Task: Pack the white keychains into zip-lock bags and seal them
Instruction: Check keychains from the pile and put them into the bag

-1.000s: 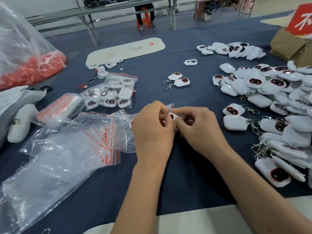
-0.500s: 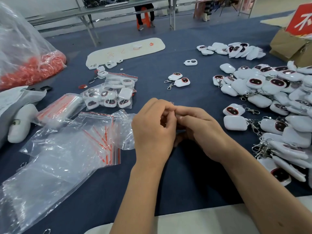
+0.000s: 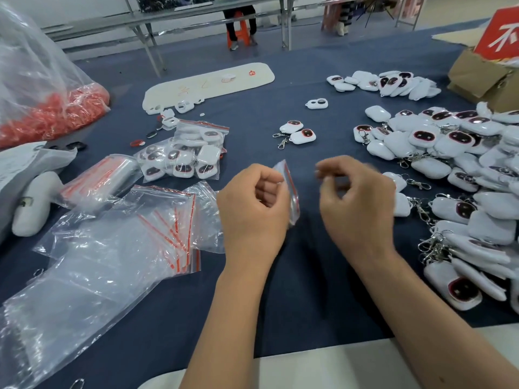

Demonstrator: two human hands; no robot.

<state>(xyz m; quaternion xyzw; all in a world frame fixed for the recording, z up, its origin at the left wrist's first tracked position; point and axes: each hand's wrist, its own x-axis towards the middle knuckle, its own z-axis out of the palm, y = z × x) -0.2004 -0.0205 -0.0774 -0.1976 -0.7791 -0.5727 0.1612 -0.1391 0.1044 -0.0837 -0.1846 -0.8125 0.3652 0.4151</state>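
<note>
1. The left hand [image 3: 254,209] is curled into a loose fist around a small zip-lock bag [image 3: 289,192], held up edge-on above the bench [image 3: 295,290]. The red zip strip faces the right hand, which looks meant to keep the mouth within reach. Whether a keychain is already inside I cannot tell; the bag is blurred and half hidden by the fist.

2. The right hand [image 3: 355,203] hangs beside it, clear of the bag, holding nothing. Its fingers are bent and blurred, thumb near forefinger — a pinching shape with only air in it.

3. Both forearms come in from the near edge with wrists lifted, so the hands work in the air over the dark cloth rather than on it.

4. The loose white keychains [image 3: 460,175] are heaped to the right, on the side of the free hand — handy for fetching one at a time.

5. Empty bags [image 3: 134,237] lie fanned out just left of the left hand, and the filled bags [image 3: 185,155] sit beyond them, further back on the left. The work seems laid out to pass from right to left.

6. Judging by the heap, much remains to pack.
</note>
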